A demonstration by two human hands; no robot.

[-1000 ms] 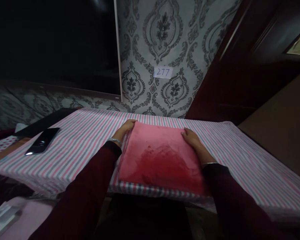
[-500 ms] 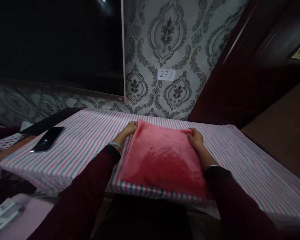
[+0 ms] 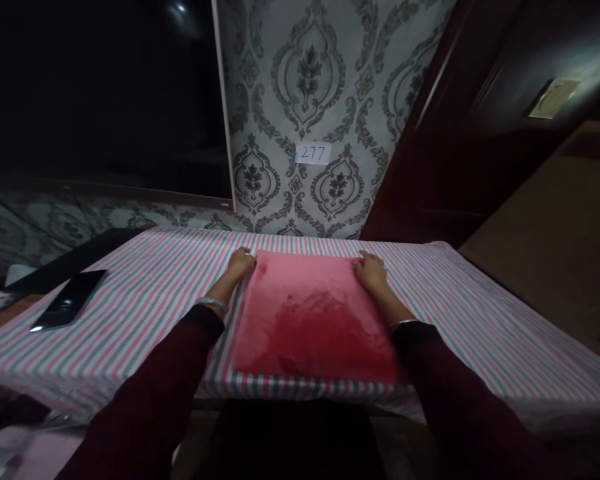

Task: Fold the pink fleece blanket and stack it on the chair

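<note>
A square piece of pink-red plush cloth (image 3: 310,320) lies spread flat on the striped table cover, its lower middle showing a darker red nap. At its far left corner my left hand (image 3: 241,261) is closed on the edge, fingertips partly hidden from view. My right hand (image 3: 373,272) grips the far right corner between thumb and fingers, the index finger reaching a little beyond the edge. The cloth's near edge lies along the table's front edge, and its near right corner is partly covered by my right sleeve.
The striped cover (image 3: 145,300) drapes over the table. A black phone (image 3: 73,300) lies to the left. Behind stand a dark television (image 3: 100,100) and a patterned wall with a paper label (image 3: 313,153). A dark red door (image 3: 460,133) and a brown panel (image 3: 555,233) are at the right.
The cloth's far edge has come down and straightened, so it lies flatter. Both hands have lowered with the corners. My view has shifted slightly to the right.
</note>
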